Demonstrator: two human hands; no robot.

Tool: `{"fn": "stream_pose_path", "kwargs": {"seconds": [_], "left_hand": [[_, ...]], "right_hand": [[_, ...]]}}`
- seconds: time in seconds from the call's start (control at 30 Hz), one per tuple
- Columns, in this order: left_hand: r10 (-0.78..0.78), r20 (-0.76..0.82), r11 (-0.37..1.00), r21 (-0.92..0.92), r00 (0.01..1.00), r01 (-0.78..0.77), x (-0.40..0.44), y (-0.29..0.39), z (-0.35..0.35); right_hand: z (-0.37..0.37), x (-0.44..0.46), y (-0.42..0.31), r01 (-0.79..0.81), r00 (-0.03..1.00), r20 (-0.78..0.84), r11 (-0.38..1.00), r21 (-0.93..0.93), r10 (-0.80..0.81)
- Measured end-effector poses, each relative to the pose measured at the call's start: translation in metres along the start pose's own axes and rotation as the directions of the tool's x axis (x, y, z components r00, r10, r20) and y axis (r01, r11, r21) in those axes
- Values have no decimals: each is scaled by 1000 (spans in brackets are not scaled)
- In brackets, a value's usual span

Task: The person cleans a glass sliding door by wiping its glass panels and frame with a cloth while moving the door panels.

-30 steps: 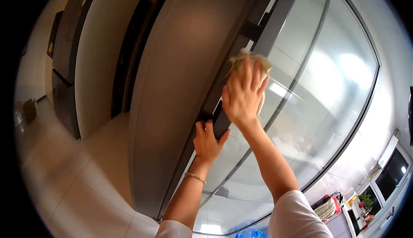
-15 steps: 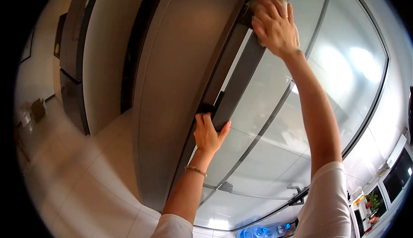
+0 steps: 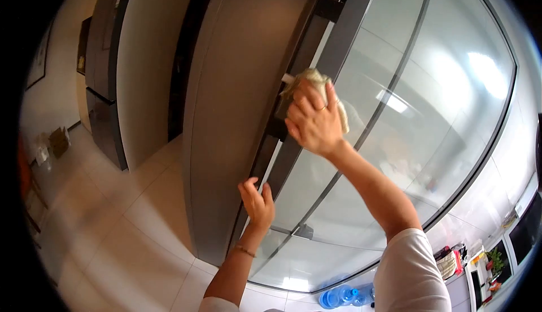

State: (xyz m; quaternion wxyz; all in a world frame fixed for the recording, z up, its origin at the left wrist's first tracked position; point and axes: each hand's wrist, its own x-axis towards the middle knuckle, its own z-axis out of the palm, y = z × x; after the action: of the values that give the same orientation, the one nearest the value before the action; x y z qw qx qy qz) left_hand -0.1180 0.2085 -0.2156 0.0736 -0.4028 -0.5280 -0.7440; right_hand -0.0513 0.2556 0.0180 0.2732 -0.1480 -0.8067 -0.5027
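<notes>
A pale, crumpled cloth [image 3: 342, 111] lies under my right hand [image 3: 315, 119], pressed against the dark frame [image 3: 353, 24] of a glass door. The hand's fingers are closed over the cloth near the dark handle [image 3: 276, 128]. Lower down, my left hand [image 3: 257, 203] is beside the door frame's edge, its thumb and slightly bent fingers apart and nothing held in them. Whether its fingertips touch the frame I cannot tell. The door's glass panel [image 3: 389, 165] spreads out to the right, with dark bars across it.
A brown panel [image 3: 243, 86] stands left of the door. Farther left are a dark refrigerator [image 3: 101, 47] and a cardboard box [image 3: 58, 141] on the tiled floor [image 3: 113, 255]. Blue plastic bottles [image 3: 341, 296] are at the bottom. A potted plant [image 3: 495, 260] is at the right.
My right hand has moved down and left along the door frame with the cloth. My left hand has shifted lower and come off the door edge by the handle. The view has shifted slightly.
</notes>
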Motion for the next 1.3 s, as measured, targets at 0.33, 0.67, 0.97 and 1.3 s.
{"fn": "stream_pose_path", "kwargs": {"seconds": [0.33, 0.67, 0.97, 1.3], "left_hand": [[524, -59, 780, -366, 850, -507, 132, 132, 20], [393, -13, 884, 281, 919, -374, 162, 163, 73], [582, -255, 783, 433, 772, -447, 211, 218, 86], [514, -151, 796, 451, 844, -404, 130, 123, 76]], "right_hand": [[-29, -1, 22, -88, 994, 0, 794, 601, 109], [-90, -121, 21, -158, 859, -183, 588, 793, 478], [-88, -273, -1, -485, 674, 69, 370, 792, 736], [-91, -328, 0, -626, 502, 219, 177, 759, 837]]}}
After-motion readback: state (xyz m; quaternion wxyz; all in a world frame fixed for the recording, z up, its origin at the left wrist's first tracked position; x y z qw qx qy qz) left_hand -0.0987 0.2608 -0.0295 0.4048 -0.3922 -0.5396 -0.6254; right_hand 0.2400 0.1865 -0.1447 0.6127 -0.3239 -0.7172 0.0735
